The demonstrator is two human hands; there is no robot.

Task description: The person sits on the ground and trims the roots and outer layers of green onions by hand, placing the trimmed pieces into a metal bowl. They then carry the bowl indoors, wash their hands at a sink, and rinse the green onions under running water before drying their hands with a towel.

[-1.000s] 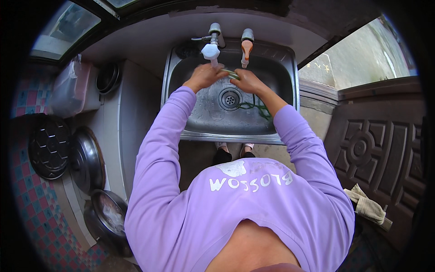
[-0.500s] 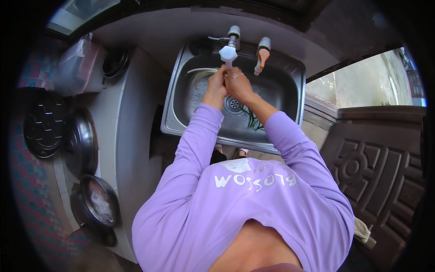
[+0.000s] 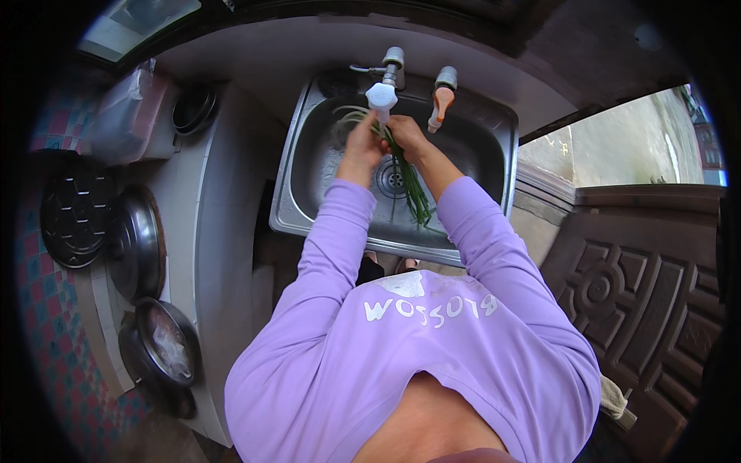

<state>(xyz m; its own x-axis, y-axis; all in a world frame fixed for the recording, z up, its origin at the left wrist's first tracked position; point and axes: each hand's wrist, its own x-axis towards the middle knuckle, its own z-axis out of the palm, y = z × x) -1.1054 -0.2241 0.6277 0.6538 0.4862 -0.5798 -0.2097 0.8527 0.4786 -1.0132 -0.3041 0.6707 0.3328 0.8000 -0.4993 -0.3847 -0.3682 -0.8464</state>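
Steel sink: our stainless sink (image 3: pixel 309 202) sits in the pale counter (image 3: pixel 224 201), basin open below us, drain (image 3: pixel 392 179) near the middle.
Greens: long thin green stalks (image 3: pixel 409 181), chive or scallion type, bunched at the top under the tap and trailing down over the drain toward the sink's near edge. A few strands loop off to the left by the back wall.
Left hand: our left hand (image 3: pixel 361 140) is closed around the upper end of the stalks, fingers curled tight on them.
Right hand: our right hand (image 3: pixel 407 133) pinches the same bunch just beside the left, right under the white tap nozzle (image 3: pixel 381 96). Both are touching the greens, knuckles nearly meeting.
Taps: white-nozzle tap at the back edge, orange-handled tap (image 3: pixel 442 102) just to its right. Can't tell if water is running.
Off to the left: dark round pans (image 3: pixel 135 239) and a lidded pot (image 3: pixel 166 351) along the counter's left side, clear plastic tub (image 3: pixel 123 116) at the far left corner.
Risk: we reckon loose strands could slip free and slide to the drain, since only the top end is gripped. Squeezing too hard might bruise or snap those thin stalks too.
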